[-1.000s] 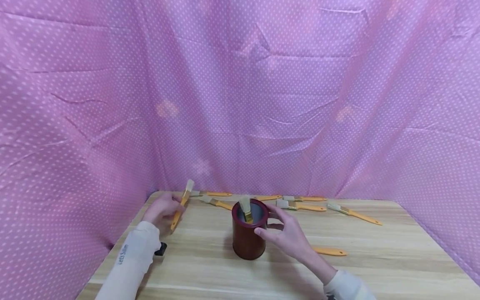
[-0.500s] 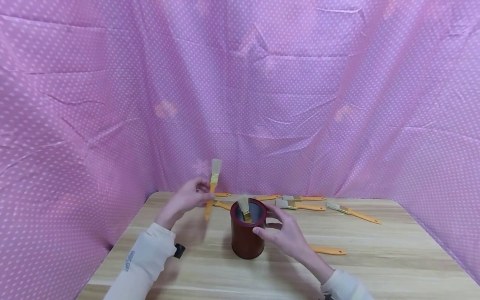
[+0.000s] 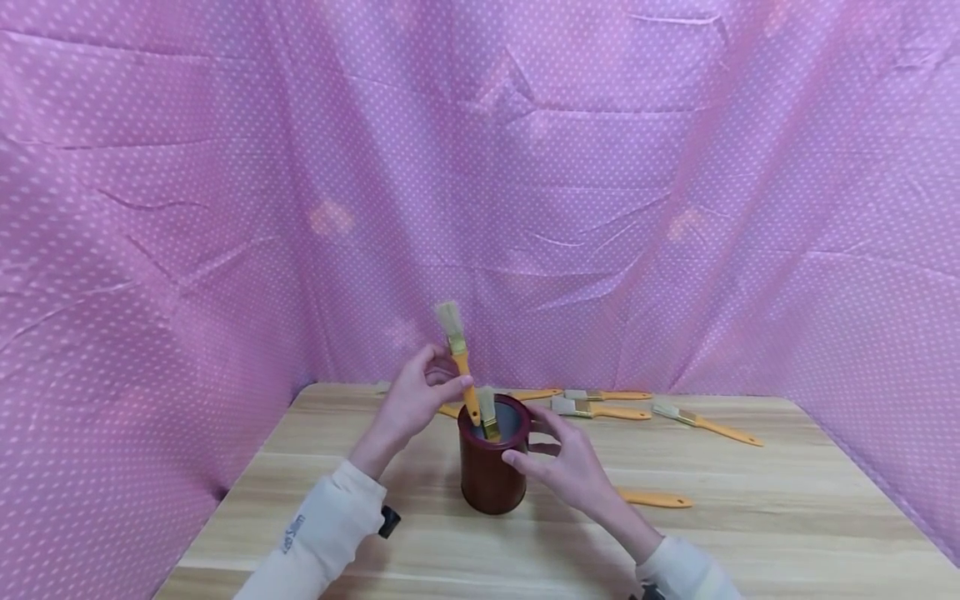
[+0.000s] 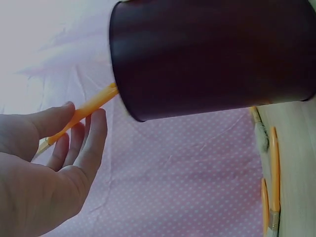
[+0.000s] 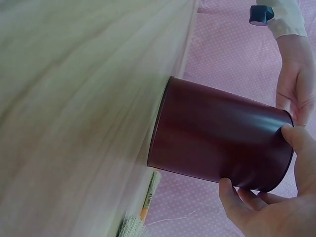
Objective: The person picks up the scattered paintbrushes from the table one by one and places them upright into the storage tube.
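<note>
A dark red can (image 3: 492,479) stands upright on the table, and a paintbrush (image 3: 488,408) leans inside it with its bristles up. My left hand (image 3: 408,404) pinches another paintbrush (image 3: 461,358) by its orange handle, bristles pointing up. The lower end of that handle is at the can's mouth, by the left side of the rim; in the left wrist view, the can hides its tip (image 4: 111,89). With thumb and fingers around the can's upper side, my right hand (image 3: 573,467) holds it; the right wrist view shows the fingers touching the wall (image 5: 217,136).
Several paintbrushes lie along the table's back edge, among them one brush (image 3: 600,411) and, further right, another brush (image 3: 708,427). An orange handle (image 3: 656,500) lies by my right wrist. Pink dotted cloth (image 3: 480,208) hangs behind the wooden table (image 3: 420,550).
My left hand has carried its paintbrush from the table's left side, rightward and up, to the can's mouth. My right hand keeps its hold on the can, which has hardly moved.
</note>
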Tool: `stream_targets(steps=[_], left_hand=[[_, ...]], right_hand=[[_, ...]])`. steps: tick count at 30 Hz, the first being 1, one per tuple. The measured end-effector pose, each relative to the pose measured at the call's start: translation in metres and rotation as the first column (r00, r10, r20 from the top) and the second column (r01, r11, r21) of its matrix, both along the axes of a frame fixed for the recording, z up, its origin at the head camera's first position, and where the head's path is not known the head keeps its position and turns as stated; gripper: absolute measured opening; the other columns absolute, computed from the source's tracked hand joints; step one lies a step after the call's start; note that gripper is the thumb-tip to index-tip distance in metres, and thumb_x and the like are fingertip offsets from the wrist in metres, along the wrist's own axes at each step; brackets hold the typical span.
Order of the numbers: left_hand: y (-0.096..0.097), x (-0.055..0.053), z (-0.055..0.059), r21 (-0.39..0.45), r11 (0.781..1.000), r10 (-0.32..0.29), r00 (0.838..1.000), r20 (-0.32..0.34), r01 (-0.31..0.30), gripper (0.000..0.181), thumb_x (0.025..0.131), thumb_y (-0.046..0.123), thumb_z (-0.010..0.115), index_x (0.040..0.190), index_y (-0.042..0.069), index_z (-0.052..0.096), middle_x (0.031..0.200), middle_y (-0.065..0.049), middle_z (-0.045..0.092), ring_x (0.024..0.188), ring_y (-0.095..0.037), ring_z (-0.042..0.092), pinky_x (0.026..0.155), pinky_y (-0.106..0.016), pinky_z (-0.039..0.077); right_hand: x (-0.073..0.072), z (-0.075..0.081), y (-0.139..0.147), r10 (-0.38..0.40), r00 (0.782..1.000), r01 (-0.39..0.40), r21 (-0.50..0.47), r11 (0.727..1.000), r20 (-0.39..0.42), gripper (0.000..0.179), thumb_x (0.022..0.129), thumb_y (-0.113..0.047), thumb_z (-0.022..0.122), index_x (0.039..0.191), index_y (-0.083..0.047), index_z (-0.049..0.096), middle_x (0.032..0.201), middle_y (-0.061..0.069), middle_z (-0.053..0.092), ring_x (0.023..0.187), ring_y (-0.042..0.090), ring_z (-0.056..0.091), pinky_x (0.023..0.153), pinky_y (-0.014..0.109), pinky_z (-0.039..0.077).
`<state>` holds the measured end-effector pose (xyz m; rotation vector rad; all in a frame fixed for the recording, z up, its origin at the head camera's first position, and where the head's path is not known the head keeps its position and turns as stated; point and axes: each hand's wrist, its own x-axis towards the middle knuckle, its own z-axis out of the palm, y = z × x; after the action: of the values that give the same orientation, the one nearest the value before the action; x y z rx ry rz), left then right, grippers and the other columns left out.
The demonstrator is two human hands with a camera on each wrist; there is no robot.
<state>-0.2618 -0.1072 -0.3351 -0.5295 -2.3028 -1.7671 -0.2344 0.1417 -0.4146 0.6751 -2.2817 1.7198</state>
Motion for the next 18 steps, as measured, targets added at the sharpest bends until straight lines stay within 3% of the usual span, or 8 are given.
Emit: stream_targets(steps=[7,12,15,18], left_hand=[[0.005,-0.001,-0.008,-0.13,0.99,0.053,0.996,-0.065,-0.062,0.039,0.09,0.032,0.081,0.117,0.011,0.063,0.105,-0.002,0.068,0.097,-0.021,0.068,0.083,-0.04,0.056],[0.002,-0.007,-0.011,-0.073,0.994,0.079,0.997,-0.022,-0.08,0.039,0.099,0.044,0.067,0.119,0.01,0.061,0.106,-0.008,0.067,0.1,-0.032,0.067,0.085,-0.042,0.055],[-0.002,-0.016,-0.018,-0.075,0.99,0.122,0.993,-0.003,-0.122,0.039,0.103,0.044,0.06,0.119,0.009,0.061,0.104,-0.009,0.067,0.097,-0.033,0.067,0.083,-0.041,0.056],[-0.007,-0.033,-0.034,-0.134,0.975,0.183,0.983,0.028,-0.178,0.041,0.104,0.045,0.056,0.116,0.006,0.062,0.101,-0.01,0.067,0.093,-0.031,0.068,0.08,-0.041,0.056]], right_hand=[[-0.003,0.0,0.002,-0.026,1.0,0.026,0.008,1.0,0.008,0.073,0.078,-0.026,0.092,0.141,-0.01,0.058,0.125,0.006,0.066,0.115,0.024,0.063,0.088,0.036,0.056],[-0.005,0.0,0.006,-0.036,0.999,0.037,-0.021,0.999,0.034,0.071,0.078,-0.019,0.091,0.141,-0.009,0.058,0.127,0.01,0.065,0.117,0.026,0.062,0.091,0.044,0.055],[0.003,0.01,0.006,-0.042,0.998,0.043,-0.017,0.999,0.048,0.07,0.08,-0.012,0.089,0.141,-0.003,0.056,0.127,0.016,0.064,0.118,0.032,0.061,0.091,0.048,0.055],[0.012,0.022,0.006,-0.044,0.998,0.044,-0.008,0.999,0.055,0.07,0.081,-0.007,0.087,0.141,0.003,0.054,0.128,0.021,0.063,0.118,0.035,0.06,0.092,0.049,0.054]])
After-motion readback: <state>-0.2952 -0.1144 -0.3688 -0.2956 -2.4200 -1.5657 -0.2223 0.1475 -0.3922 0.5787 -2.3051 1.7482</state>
